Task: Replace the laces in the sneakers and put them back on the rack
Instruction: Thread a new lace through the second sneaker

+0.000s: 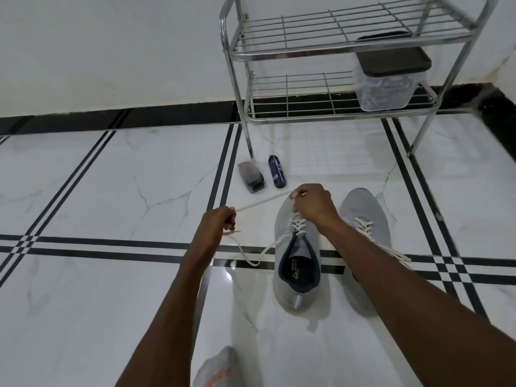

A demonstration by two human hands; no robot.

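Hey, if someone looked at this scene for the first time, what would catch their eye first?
First, the white lace stretched taut between the left hand and the right hand, above the near sneaker on the tiled floor. A second sneaker sits just right of it, partly behind the right forearm. Behind them stands a metal rack with a dark-lidded box on its lower shelf.

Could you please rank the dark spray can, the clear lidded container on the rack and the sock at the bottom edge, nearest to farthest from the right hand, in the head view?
From the right hand:
1. Spray can, lying on the floor just beyond the hand, slightly left.
2. Sock, near the bottom edge, lower left.
3. Lidded container, on the rack's lower shelf, upper right.
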